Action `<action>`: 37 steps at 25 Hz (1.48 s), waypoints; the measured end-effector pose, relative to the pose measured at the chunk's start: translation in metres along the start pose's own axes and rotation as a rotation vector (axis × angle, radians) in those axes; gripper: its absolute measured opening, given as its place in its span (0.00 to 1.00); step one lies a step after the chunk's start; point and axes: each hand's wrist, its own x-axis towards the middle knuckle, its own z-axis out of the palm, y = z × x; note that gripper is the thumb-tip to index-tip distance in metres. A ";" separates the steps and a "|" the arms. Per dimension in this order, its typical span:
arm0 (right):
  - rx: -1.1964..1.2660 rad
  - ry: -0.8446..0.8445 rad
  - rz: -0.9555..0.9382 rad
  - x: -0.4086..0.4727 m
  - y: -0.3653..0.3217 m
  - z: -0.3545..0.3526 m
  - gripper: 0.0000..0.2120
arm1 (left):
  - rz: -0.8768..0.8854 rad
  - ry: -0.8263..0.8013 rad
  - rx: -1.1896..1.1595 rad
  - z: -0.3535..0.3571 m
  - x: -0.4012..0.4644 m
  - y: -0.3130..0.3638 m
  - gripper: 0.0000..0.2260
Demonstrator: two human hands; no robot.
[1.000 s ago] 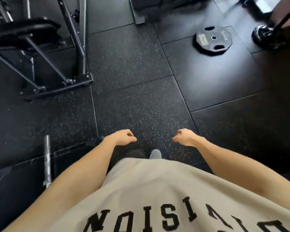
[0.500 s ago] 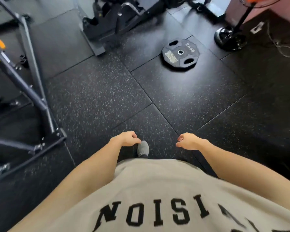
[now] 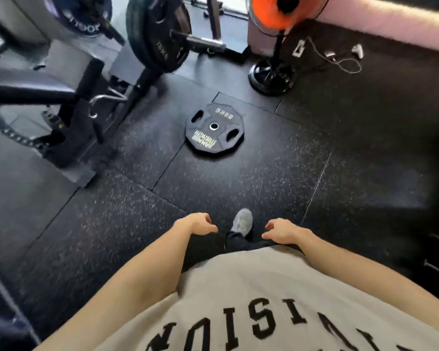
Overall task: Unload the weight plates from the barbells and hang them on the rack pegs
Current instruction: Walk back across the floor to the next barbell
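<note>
Lying flat on the rubber floor [image 3: 238, 188], ahead of both hands and well apart from them: one black weight plate [image 3: 214, 129], many-sided rim, steel-lined centre hole, three oval hand slots cut through the face. Lettering face up; weight marking too blurred to read with confidence.

Left hand [image 3: 197, 224]: fingers loosely curled, holding nothing. Right hand [image 3: 280, 230]: same condition, grip relaxed and unloaded. Grey shoe [image 3: 242, 221] visible between them, pointed toward the plate.

Further off, upper left: two larger plates [image 3: 160, 34] seated upright on a barbell sleeve [image 3: 203, 43], touching each other, apparently not yet unloaded. Bench pad [image 3: 31, 84] left of those. Fan base [image 3: 271, 76] and orange fan head [image 3: 276, 11] to the right of the bar; cable [image 3: 340, 60] trailing on the floor beyond. No rack peg identifiable with certainty.

Handling assessment, floor plate: rigid, dense, heavy for its size; likely rubber or urethane coated, so fair friction and low breakage risk. No give under load. Flat seating leaves no gap under the rim, so best purchase judged to be fingers through an oval slot, or tipping up one edge first. Two-handed carry advisable; toes at risk if dropped.
</note>
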 end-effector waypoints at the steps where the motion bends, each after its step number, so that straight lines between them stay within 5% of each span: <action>1: 0.018 0.002 0.018 0.014 -0.001 -0.026 0.22 | 0.010 0.003 -0.001 -0.028 0.016 0.010 0.23; 8: 0.338 0.213 0.125 0.092 -0.014 -0.223 0.27 | 0.133 0.101 0.011 -0.237 0.111 0.113 0.18; 15: 0.379 0.085 0.248 0.174 -0.018 -0.352 0.23 | 0.234 -0.026 0.313 -0.387 0.235 0.218 0.20; 23: 0.668 0.388 0.316 0.230 0.009 -0.541 0.21 | 0.301 -0.018 0.450 -0.553 0.333 0.372 0.22; 27: 0.705 0.310 0.335 0.268 0.047 -0.598 0.19 | 0.311 -0.066 0.548 -0.580 0.392 0.449 0.26; 32: 0.721 0.251 0.364 0.304 0.136 -0.711 0.20 | 0.366 -0.111 0.564 -0.639 0.441 0.602 0.12; 37: 0.770 0.383 0.382 0.311 0.228 -0.845 0.22 | 0.413 0.010 0.577 -0.696 0.468 0.738 0.19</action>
